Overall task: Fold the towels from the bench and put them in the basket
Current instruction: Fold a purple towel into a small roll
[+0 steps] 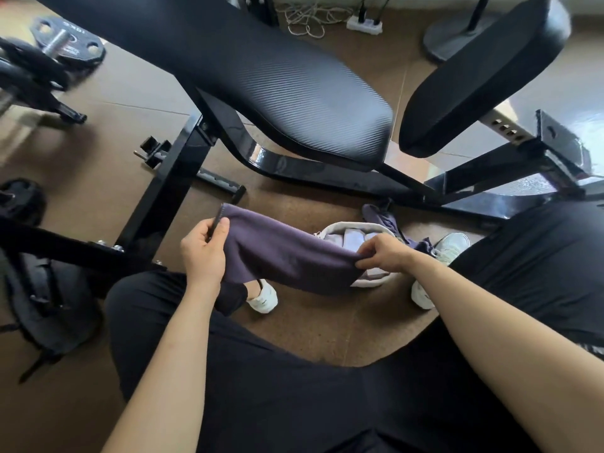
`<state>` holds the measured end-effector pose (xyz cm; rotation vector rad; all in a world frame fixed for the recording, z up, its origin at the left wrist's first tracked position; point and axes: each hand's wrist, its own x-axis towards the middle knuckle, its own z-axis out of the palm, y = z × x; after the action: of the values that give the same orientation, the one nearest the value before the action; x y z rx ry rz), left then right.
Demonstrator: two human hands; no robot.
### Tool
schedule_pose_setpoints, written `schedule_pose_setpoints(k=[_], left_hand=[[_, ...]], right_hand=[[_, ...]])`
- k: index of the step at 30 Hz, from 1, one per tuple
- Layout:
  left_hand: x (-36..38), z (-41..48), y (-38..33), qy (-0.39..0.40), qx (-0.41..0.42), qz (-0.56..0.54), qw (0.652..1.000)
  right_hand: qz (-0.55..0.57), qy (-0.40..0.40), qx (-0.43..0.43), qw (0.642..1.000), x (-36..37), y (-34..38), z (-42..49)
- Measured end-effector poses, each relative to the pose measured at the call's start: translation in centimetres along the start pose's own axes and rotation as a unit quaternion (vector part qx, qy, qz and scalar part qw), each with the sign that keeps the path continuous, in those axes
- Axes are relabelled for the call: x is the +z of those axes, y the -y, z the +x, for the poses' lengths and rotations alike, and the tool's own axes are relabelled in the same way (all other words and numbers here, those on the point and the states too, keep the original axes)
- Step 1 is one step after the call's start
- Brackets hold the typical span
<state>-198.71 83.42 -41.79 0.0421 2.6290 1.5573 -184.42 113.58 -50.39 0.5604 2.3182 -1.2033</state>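
A dark purple towel (281,253) hangs stretched between my two hands, above the floor in front of the bench. My left hand (204,250) pinches its left end and my right hand (384,255) pinches its right end. Just behind and below the towel stands a pale fabric basket (346,227) with several folded light towels (351,240) inside; the towel covers the basket's front. Another crumpled purple towel (385,220) lies on the floor beside the basket, under the bench frame. The black padded bench (277,80) carries no towels that I can see.
The bench's black steel frame (170,188) crosses the floor left and right. Weight plates (65,44) and a dumbbell lie at the far left, a black bag (55,308) at the lower left. A power strip (364,24) and a stand base sit at the back. My white shoes flank the basket.
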Motion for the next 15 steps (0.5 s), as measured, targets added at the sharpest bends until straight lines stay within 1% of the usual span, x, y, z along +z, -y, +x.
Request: schedule_pose_setpoints(k=[3, 5, 7, 10, 12, 15], left_hand=[[-0.2, 0.5, 0.6, -0.022, -0.032, 0.001, 0.999], [0.0, 0.4, 0.7, -0.033, -0.049, 0.009, 0.998], [0.3, 0.2, 0.7, -0.037, -0.061, 0.019, 0.997], [0.5, 0.3, 1.0, -0.035, -0.071, 0.029, 0.996], [0.6, 0.5, 1.2, -0.032, -0.068, 0.059, 0.995], [0.8, 0.4, 1.0, -0.027, -0.053, 0.099, 0.993]], right_hand=[[0.095, -0.066, 0.018, 0.993, -1.0, -0.2, 0.0], [0.191, -0.103, 0.018, 0.976, -1.5, 0.3, -0.3], [0.246, -0.134, 0.02, 0.96, -1.9, 0.9, -0.5], [0.283, -0.164, 0.013, 0.945, -2.5, 1.5, -0.5], [0.294, -0.184, 0.012, 0.938, -2.8, 1.8, -0.6], [0.265, -0.225, -0.001, 0.938, -3.3, 2.5, -1.1]])
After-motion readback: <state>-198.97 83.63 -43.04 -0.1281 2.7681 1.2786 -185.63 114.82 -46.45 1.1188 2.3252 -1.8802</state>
